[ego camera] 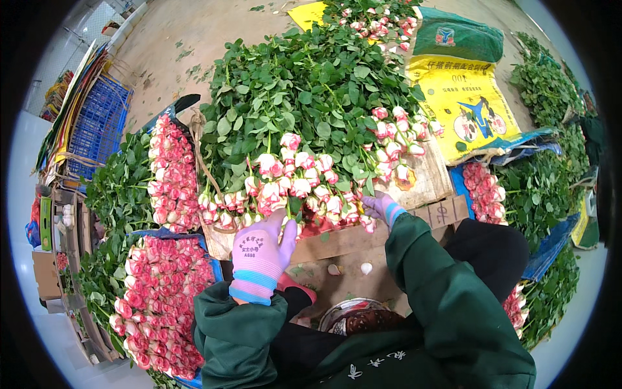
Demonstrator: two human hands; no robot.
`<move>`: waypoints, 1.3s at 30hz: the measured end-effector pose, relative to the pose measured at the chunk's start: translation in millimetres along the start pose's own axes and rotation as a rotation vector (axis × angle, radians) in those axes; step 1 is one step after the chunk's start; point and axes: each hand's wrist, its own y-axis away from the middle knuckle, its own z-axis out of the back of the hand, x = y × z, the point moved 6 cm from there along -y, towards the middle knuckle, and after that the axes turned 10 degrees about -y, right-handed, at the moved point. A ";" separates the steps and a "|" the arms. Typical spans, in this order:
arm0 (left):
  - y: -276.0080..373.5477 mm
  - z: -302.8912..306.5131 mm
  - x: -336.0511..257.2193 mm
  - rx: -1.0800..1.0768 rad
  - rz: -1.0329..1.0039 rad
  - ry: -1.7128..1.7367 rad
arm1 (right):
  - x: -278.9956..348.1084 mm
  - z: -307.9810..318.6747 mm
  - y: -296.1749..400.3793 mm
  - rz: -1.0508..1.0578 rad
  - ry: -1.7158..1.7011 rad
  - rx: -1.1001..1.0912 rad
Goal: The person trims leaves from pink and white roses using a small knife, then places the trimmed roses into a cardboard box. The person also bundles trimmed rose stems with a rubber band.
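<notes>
Before me lies a big heap of cut roses with green leaves (301, 97), their pink-and-white heads (286, 182) facing me along the near side. My left hand (260, 245), in a lilac knit glove with blue cuff stripes, reaches in at the front row of blooms. Its thumb stands up beside a green stem; whether it grips that stem is unclear. Further right, my right hand (380, 208), gloved alike, has its fingertips at the blooms on the heap's near edge, next to a leaf. Those fingertips are partly hidden among the flowers.
Stacked rose bunches stand at left (165, 296) and right (485, 192). A wooden board (335, 245) edges the work surface. A yellow-green woven sack (461, 97) lies beyond. Blue crates (99, 126) are at far left. A round container (357, 311) sits between my legs; loose petals (366, 268) dot the floor.
</notes>
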 end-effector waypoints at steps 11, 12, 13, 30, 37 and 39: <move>-6.0 -1.9 -24.5 -0.018 -0.095 0.059 | 227.9 -52.2 170.7 0.350 0.245 0.284; -4.8 -2.4 -28.1 -0.023 -0.109 0.084 | 242.3 -64.5 209.3 0.351 0.185 0.363; -2.3 -0.2 -33.6 -0.026 -0.120 0.106 | 247.2 -74.1 244.6 0.352 0.121 0.444; 20.0 33.1 -87.0 -0.534 -0.408 0.619 | 222.6 -110.6 267.3 0.432 -0.553 0.892; 25.1 36.0 -91.5 -0.742 -0.546 0.675 | 240.6 -115.2 282.6 0.541 -0.298 0.855; 27.9 42.3 -94.5 -0.785 -0.573 0.642 | 243.0 -116.0 286.3 0.535 -0.284 0.870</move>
